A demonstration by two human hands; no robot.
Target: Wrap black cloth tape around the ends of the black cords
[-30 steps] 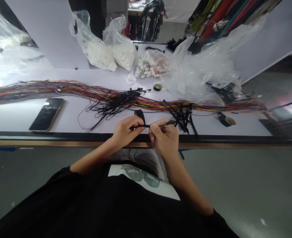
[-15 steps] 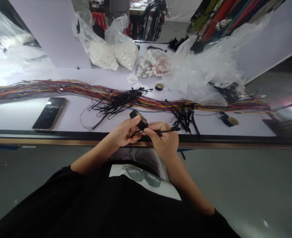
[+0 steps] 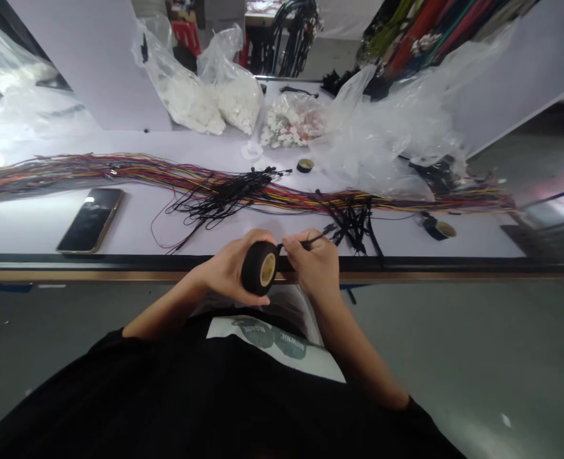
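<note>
My left hand (image 3: 237, 269) is closed around a roll of black tape (image 3: 252, 268), its hollow yellowish core turned to the right. Just right of the roll, my right hand (image 3: 314, 260) pinches a short black cable (image 3: 318, 237) with a dark connector at its far end. A thin dark strip shows between the roll and my right fingertips. Beyond my hands, several black looped cables (image 3: 227, 197) lie over a long bundle of coloured wires (image 3: 162, 171). Near my right hand is a pile of short black cables (image 3: 355, 226).
A phone (image 3: 90, 220) lies at the left. Smaller tape rolls sit behind the wires (image 3: 305, 166) and at the right (image 3: 439, 228). Clear bags of white parts (image 3: 238, 95) and loose plastic bags (image 3: 387, 134) line the back. The table edge (image 3: 119, 262) runs below my hands.
The tape roll has turned so its core faces right and lower, with my left hand now wrapped around it. My right hand has drawn slightly away from the roll, still pinching the cable.
</note>
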